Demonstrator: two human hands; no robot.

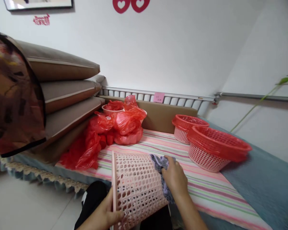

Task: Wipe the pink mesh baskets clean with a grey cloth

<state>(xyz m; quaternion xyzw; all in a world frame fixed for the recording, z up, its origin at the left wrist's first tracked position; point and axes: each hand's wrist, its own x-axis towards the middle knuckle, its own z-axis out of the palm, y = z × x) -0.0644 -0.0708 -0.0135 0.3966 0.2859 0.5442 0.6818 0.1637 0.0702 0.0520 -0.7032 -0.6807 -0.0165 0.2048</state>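
Note:
A pale pink perforated basket [139, 185] lies on its side above my lap, its wide rim facing left. My left hand [109, 212] grips that rim, thumb on the outer wall and the other fingers hidden inside or behind it. At the basket's right end, my right hand [174, 175] is closed on a grey-purple cloth [166, 191], which touches the outer wall near the base.
Two pink baskets with red bags over their rims, a nearer one [206, 156] and a farther one [181, 132], stand on the striped cloth [203, 188]. Red plastic bags [128, 123] are heaped back left, beside stacked cushions [67, 92]. A radiator [139, 95] lines the wall.

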